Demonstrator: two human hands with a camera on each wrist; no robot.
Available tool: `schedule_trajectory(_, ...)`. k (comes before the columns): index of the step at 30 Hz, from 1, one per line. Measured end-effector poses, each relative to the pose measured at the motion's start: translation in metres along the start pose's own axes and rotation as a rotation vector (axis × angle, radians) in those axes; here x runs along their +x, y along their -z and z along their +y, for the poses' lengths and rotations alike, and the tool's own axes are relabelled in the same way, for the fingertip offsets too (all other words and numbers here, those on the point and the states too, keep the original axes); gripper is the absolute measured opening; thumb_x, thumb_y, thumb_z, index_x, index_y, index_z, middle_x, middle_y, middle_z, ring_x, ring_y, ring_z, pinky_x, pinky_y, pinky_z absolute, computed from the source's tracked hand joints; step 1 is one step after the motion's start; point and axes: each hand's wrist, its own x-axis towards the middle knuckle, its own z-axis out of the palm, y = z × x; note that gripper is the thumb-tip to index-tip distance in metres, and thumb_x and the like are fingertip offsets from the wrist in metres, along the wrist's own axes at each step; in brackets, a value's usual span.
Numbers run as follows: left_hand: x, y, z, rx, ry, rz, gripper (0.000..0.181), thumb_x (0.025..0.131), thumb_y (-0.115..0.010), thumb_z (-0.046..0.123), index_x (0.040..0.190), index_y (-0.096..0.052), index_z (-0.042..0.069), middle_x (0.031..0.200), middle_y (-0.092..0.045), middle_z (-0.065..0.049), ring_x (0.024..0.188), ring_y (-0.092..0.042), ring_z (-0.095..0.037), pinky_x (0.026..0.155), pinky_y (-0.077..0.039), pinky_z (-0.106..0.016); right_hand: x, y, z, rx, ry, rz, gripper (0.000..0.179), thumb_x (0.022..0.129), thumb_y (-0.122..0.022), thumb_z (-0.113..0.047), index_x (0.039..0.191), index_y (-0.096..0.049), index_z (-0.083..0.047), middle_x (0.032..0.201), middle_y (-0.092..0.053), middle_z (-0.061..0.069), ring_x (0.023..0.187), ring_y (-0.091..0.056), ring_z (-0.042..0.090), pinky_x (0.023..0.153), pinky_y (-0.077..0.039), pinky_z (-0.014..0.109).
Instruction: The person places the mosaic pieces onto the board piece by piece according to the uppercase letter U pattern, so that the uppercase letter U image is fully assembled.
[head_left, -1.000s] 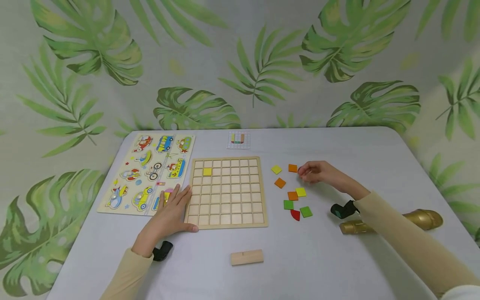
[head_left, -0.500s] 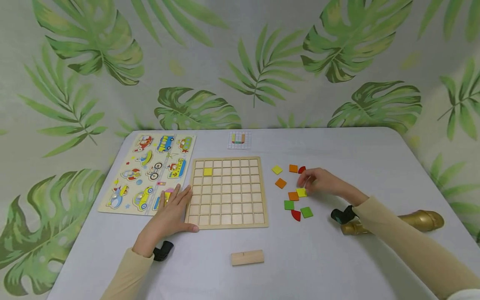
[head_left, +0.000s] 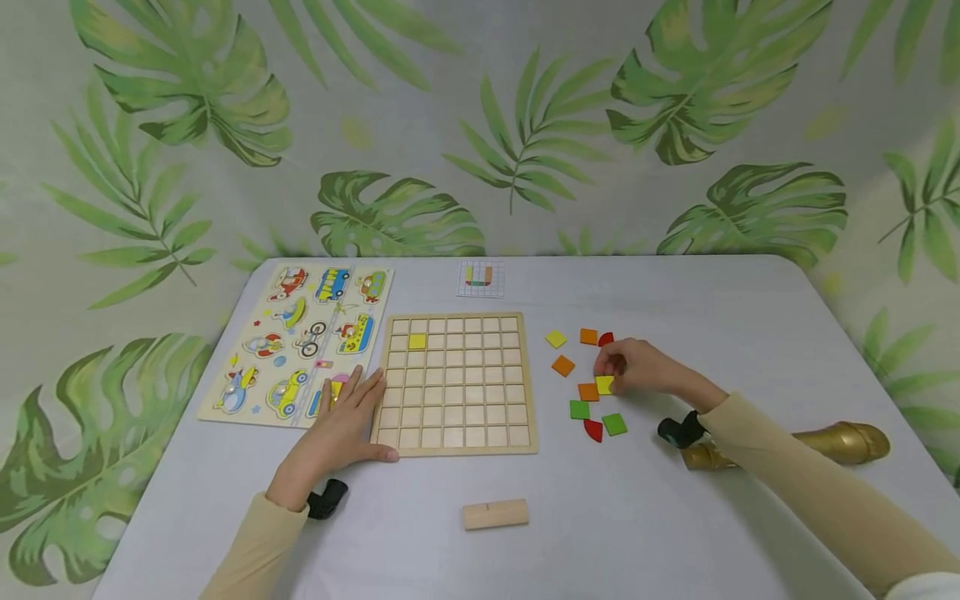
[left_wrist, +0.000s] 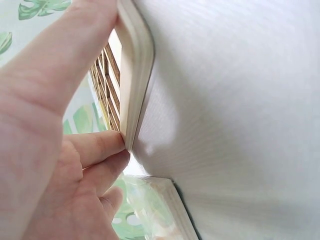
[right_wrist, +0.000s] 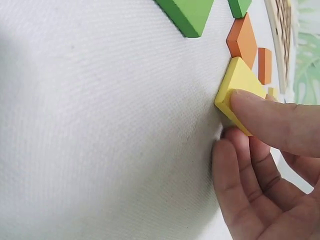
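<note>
My left hand lies at the left side of the wooden grid board, fingers spread along its edge and thumb at the near corner. In the left wrist view, fingertips touch the rim of the board. One yellow square tile sits in an upper-left cell. To the right of the board, my right hand pinches another yellow square tile, thumb on its top and fingers at its edge. That tile still lies against the cloth, its corner by an orange tile.
Around the right hand lie green tiles, red quarter-round tiles and orange tiles. A vehicle puzzle board is at left, a pattern card behind. A wooden block lies in front, a gold bamboo-shaped piece at right.
My right hand has left the red quarter-round tile by the upper orange one and come down toward me to the yellow tile, which it now pinches. The left hand has stayed put.
</note>
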Motion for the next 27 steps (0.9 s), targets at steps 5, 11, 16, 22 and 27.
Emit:
schedule_trajectory(5,0.0,0.002,0.001,-0.009,-0.009,0.005,0.111,0.065,-0.083,0.048,0.146,-0.03,-0.006,0.155,-0.022,-0.019,0.143,-0.004,-0.04,0.108,0.006,-0.064,0.001,0.005,-0.001,0.036,-0.001,-0.029,0.017,0.077,-0.069,0.007,0.092,-0.064,0.0,0.085,-0.059,0.005,0.08,-0.051,0.022,0.072,-0.046,0.029)
schedule_trajectory(11,-0.001,0.004,0.003,-0.006,-0.008,0.006,0.111,0.065,-0.084,0.047,0.146,-0.031,-0.007,0.154,-0.023,-0.019,0.143,-0.005,-0.04,0.108,0.005,-0.065,0.007,0.012,-0.003,0.145,-0.024,-0.033,0.016,0.08,-0.066,0.002,0.096,-0.063,0.004,0.088,-0.061,0.008,0.08,-0.052,0.023,0.073,-0.047,0.029)
schedule_trajectory(16,-0.002,0.003,0.002,-0.003,-0.008,0.0,0.111,0.065,-0.083,0.047,0.146,-0.03,-0.006,0.155,-0.022,-0.019,0.143,-0.004,-0.04,0.108,0.005,-0.065,0.018,0.014,-0.014,0.211,-0.038,-0.021,0.017,0.082,-0.066,-0.001,0.098,-0.063,0.005,0.088,-0.061,0.009,0.079,-0.053,0.022,0.068,-0.05,0.027)
schedule_trajectory(22,-0.001,0.002,0.001,-0.001,-0.007,-0.001,0.111,0.065,-0.083,0.049,0.146,-0.03,-0.006,0.155,-0.022,-0.018,0.143,-0.004,-0.04,0.108,0.006,-0.064,0.039,0.005,-0.032,0.244,0.017,-0.032,0.018,0.083,-0.068,-0.003,0.099,-0.063,0.005,0.086,-0.062,0.01,0.076,-0.054,0.021,0.068,-0.05,0.03)
schedule_trajectory(27,0.0,0.0,0.0,0.002,-0.002,-0.005,0.112,0.065,-0.082,0.05,0.147,-0.029,-0.005,0.156,-0.021,-0.017,0.143,-0.004,-0.039,0.108,0.006,-0.064,0.062,-0.008,-0.053,0.251,0.047,-0.047,0.016,0.084,-0.068,-0.001,0.097,-0.063,0.005,0.084,-0.061,0.01,0.074,-0.054,0.02,0.067,-0.05,0.029)
